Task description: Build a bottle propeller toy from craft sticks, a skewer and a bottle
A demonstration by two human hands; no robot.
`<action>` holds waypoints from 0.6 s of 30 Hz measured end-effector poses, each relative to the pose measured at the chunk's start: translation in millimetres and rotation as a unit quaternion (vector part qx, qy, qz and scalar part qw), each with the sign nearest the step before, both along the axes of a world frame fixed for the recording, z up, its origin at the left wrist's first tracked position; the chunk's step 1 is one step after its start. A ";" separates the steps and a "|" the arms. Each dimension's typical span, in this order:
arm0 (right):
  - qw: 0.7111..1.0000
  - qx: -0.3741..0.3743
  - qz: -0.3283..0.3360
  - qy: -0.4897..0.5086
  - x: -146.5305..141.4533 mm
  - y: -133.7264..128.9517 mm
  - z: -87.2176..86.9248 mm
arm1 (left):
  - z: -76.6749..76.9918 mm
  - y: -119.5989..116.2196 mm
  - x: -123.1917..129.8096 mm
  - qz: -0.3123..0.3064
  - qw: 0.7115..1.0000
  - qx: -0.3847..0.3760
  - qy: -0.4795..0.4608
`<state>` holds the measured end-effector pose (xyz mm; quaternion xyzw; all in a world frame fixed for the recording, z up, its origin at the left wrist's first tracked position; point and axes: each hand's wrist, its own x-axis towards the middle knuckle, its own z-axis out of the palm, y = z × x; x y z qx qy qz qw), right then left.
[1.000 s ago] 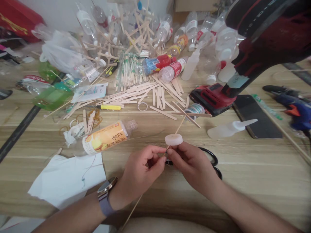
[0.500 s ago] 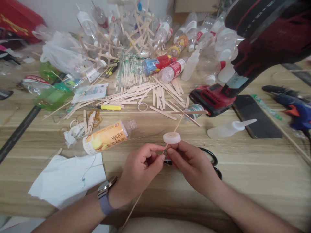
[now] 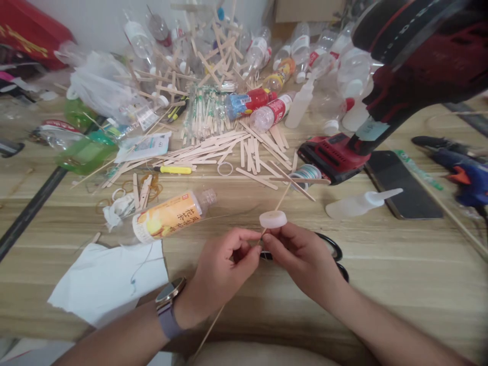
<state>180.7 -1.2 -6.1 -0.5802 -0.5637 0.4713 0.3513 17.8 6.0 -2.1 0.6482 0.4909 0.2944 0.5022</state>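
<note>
At bottom centre of the frame, two bare hands work close together over a wood-grain tabletop (image 3: pixel 404 290). L hand (image 3: pixel 224 269), w/ a wristwatch (image 3: pixel 170 305) on its wrist, has thumb & index tips closed on a thin wooden skewer (image 3: pixel 213 325). R hand (image 3: pixel 305 256) has its thumb & index pinched together beside it, just under a white plastic bottle cap (image 3: pixel 273 219); prob. a bit of thread or the skewer btwn them, too small to tell. Skewer runs up through the cap toward two crossed craft sticks (image 3: pixel 293 181), centre right, in front of a spool of cord (image 3: pixel 307 175). Black-handled scissors (image 3: pixel 340 272) lie partly behind R hand.

Left of centre: clear bottle w/ orange label (image 3: pixel 168 216) on its side; white paper (image 3: pixel 107 284) lies nearer, lower left. Loose craft sticks (image 3: pixel 213 145) spread across the mid-table, a yellow utility knife (image 3: pixel 173 170) at their near edge. Right side: squeeze bottle (image 3: pixel 351 204) lying by a dark smartphone (image 3: pixel 404 185), a red/black cordless drill (image 3: pixel 339 157) standing on its battery, blue glue gun (image 3: pixel 473 175) at far right.

Back of table is cluttered w/ empty plastic bottles (image 3: pixel 301 48) against a pale wall (image 3: pixel 99 18); cardboard box (image 3: pixel 305 10) top centre-right, red bag (image 3: pixel 34 33) upper left.
</note>
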 end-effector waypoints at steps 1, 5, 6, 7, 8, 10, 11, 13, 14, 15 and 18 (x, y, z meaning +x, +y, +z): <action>1.000 0.003 0.000 -0.004 -0.1 0.2 0.8 | -0.1 -0.1 -0.1 -0.001 1.000 -0.001 -0.001; 1.000 0.009 -0.001 -0.010 -0.4 0.8 1.5 | -0.4 -0.2 -0.3 -0.004 1.000 -0.014 -0.006; 1.000 0.007 0.001 -0.008 -0.3 0.8 1.1 | -0.3 -0.2 -0.3 -0.003 1.000 -0.016 -0.006; 1.000 0.004 0.002 -0.006 -0.2 0.7 0.6 | -0.2 -0.2 -0.2 -0.002 1.000 -0.016 -0.007; 1.000 0.001 0.003 -0.005 -0.2 0.6 0.2 | -0.1 -0.3 -0.2 -0.002 1.000 -0.016 -0.008; 1.000 -0.003 0.003 -0.004 -0.1 0.3 -0.2 | -0.1 -0.4 -0.1 0.000 1.000 -0.015 -0.010; 1.000 -0.004 0.003 -0.004 -0.2 0.2 -0.2 | -0.2 -0.5 -0.1 0.000 1.000 -0.015 -0.011; 1.000 -0.005 0.001 -0.001 -0.4 0.2 0.6 | -0.8 -0.6 -0.3 0.002 1.000 -0.015 -0.012; 1.000 -0.006 0.000 0.003 -0.5 0.3 1.3 | -1.1 -0.6 -0.4 0.004 1.000 -0.015 -0.013; 1.000 -0.009 0.001 0.008 -0.5 0.4 2.1 | -1.5 -0.6 -0.6 0.005 1.000 -0.015 -0.015; 1.000 -0.009 0.008 0.019 0.1 0.8 4.4 | -1.9 -0.2 -1.1 0.006 1.000 -0.015 -0.018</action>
